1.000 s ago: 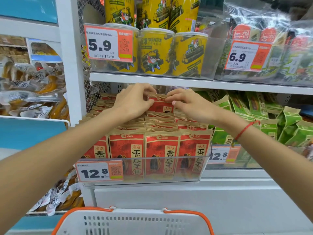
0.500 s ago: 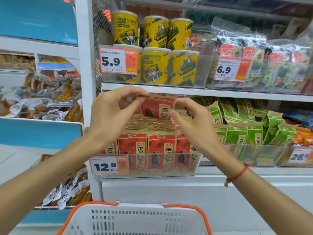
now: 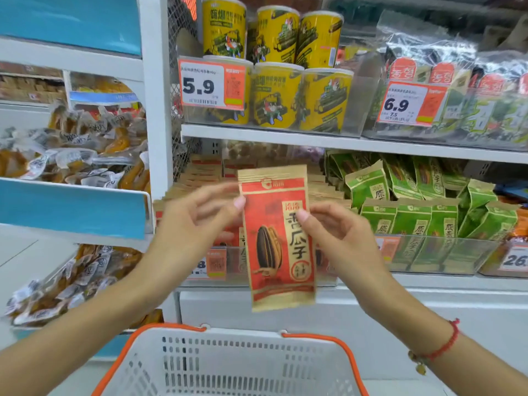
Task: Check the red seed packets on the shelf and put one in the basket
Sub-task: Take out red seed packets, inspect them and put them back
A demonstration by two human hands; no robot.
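A white shop shelf (image 3: pixel 343 142) fills the view, stocked in tiers. Yellow canisters (image 3: pixel 275 98) stand on the upper level behind a 5.9 price tag (image 3: pixel 212 84). Rows of red seed packets (image 3: pixel 205 174) sit on the level below, with green packets (image 3: pixel 411 221) just to their right.

In front of that lower level a person holds up one red packet (image 3: pixel 278 238), clear of the rows and above the basket. It stands upright, its long axis running top to bottom and leaning very slightly. The sealed gold edge is at the top and the printed face, with its dark seed picture, is turned towards the person.

The left hand (image 3: pixel 197 221) touches the packet's upper left edge with a thumb tip; its other fingers are spread and blurred, so I cannot tell whether it really grips. The right hand (image 3: pixel 340 238) pinches the packet near the middle of its right side, thumb on the front. A red string bracelet (image 3: pixel 440 348) circles that wrist.

Below, a white basket (image 3: pixel 228 367) with orange handles (image 3: pixel 137 347) sits beneath the packet, well apart from it.
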